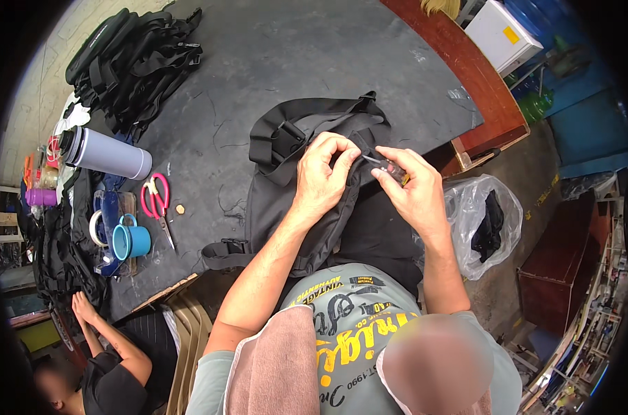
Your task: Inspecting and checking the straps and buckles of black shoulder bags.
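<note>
A black bag [272,211] lies at the middle of the view, on the near edge of the desk [314,55], its lower part against the person's front. Counting clock hours from the bag's middle, with twelve at the far side, its wide strap [307,109] loops up at twelve, a black buckle [286,138] just inside the loop, and another strap end [224,253] sticks out at eight.

The left hand [324,169] rests over the bag towards two o'clock, its grip pinching the bag's edge between thumb and forefinger. The right hand [414,187], at three, has its grip closed around small snips [393,170], whose tip points to nine and lies just beside the left fingertips; whether it touches the fabric cannot be told.

Scissors with pinkish-red handles [160,216] lie at nine, blades towards the near edge. Past them stand a turquoise mug [139,243], between eight and nine, and a white tape roll [96,228] near it. A lavender tumbler [116,153] lies tilted between nine and ten, and a heap of black bags [120,69] between ten and eleven.

Off the desk, a clear plastic sack [511,214] with black fabric [490,225] inside sits at three. Between seven and eight, a co-worker [110,384] reaches towards other black material [61,256].
</note>
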### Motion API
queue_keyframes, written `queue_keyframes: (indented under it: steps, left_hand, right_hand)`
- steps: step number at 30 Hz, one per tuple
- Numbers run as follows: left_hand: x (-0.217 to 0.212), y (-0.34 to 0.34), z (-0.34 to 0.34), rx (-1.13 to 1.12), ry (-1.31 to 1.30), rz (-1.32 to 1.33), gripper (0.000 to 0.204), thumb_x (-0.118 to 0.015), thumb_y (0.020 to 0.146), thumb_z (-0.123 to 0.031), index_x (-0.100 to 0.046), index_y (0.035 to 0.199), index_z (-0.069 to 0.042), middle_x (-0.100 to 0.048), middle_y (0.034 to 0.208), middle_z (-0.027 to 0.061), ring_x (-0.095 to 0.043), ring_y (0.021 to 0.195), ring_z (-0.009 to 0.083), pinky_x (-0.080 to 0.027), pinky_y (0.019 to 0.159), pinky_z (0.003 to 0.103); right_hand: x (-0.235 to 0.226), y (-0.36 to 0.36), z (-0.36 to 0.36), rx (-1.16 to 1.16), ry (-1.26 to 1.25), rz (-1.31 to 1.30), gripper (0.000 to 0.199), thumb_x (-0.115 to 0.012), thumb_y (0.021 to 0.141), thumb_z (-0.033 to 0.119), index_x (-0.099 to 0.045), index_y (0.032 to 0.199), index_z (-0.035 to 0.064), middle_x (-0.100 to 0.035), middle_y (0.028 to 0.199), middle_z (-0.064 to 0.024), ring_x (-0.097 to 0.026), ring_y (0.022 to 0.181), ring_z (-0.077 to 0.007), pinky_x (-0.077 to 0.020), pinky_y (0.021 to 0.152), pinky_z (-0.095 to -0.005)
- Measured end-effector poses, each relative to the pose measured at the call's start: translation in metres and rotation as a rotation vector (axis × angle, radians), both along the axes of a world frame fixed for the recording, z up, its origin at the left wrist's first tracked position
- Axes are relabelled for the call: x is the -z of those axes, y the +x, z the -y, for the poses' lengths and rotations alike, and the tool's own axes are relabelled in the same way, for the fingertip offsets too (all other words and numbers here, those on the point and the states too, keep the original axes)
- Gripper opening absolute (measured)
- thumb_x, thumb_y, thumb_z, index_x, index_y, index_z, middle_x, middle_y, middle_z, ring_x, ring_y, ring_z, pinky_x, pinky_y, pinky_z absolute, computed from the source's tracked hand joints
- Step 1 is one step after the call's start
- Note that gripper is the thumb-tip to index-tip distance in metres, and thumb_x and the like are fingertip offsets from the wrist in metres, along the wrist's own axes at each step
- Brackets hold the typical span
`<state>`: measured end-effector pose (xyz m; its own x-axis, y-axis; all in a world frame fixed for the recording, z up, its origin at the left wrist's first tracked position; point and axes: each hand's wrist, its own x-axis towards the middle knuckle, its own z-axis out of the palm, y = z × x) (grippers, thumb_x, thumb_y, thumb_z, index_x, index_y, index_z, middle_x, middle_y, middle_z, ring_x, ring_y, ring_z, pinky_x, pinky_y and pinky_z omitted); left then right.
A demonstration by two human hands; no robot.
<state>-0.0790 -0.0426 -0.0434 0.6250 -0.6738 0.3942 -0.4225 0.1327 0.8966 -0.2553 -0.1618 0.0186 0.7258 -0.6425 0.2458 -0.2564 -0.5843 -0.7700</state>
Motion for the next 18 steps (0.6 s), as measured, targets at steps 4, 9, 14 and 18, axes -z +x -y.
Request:
queue_keyframes:
  steps: [4,9,14,18]
  left_hand:
    - [0.001,-0.001,0.000,-0.001,0.016,0.030,0.013,-0.083,0.108,-0.013,-0.080,0.105,0.000,-0.077,0.109,0.0092,-0.075,0.093,0.0238,-0.060,0.084,0.039]
    - [0.004,-0.001,0.000,-0.010,0.000,0.037,0.014,-0.083,0.107,-0.013,-0.079,0.102,0.000,-0.077,0.107,0.0095,-0.075,0.093,0.0246,-0.059,0.083,0.040]
    - [0.002,-0.003,0.003,-0.110,-0.032,0.042,0.014,-0.078,0.109,-0.006,-0.076,0.122,-0.001,-0.074,0.112,0.0108,-0.073,0.087,0.0237,-0.060,0.079,0.039]
    - [-0.003,-0.005,0.006,-0.213,-0.001,0.038,0.028,-0.076,0.108,0.002,-0.071,0.135,-0.001,-0.072,0.116,0.0120,-0.072,0.082,0.0202,-0.060,0.074,0.036]
  right_hand:
    - [0.010,0.008,-0.002,0.036,-0.066,0.029,0.036,-0.092,0.099,0.009,-0.085,0.134,0.0017,-0.084,0.110,-0.0141,-0.078,0.084,-0.0227,-0.0636,0.079,-0.0358]
    - [0.017,0.006,-0.003,0.031,-0.101,-0.014,0.036,-0.092,0.101,0.010,-0.084,0.136,0.0007,-0.084,0.106,-0.0131,-0.078,0.085,-0.0192,-0.0624,0.079,-0.0343]
    - [0.010,0.007,-0.003,0.076,-0.187,-0.013,0.033,-0.091,0.101,0.015,-0.081,0.130,0.0026,-0.085,0.109,-0.0172,-0.086,0.096,-0.0341,-0.0658,0.083,-0.0433]
    - [-0.001,0.015,-0.003,0.091,-0.200,0.059,0.030,-0.090,0.101,0.017,-0.077,0.126,0.0053,-0.083,0.104,-0.0144,-0.082,0.089,-0.0332,-0.0644,0.080,-0.0441]
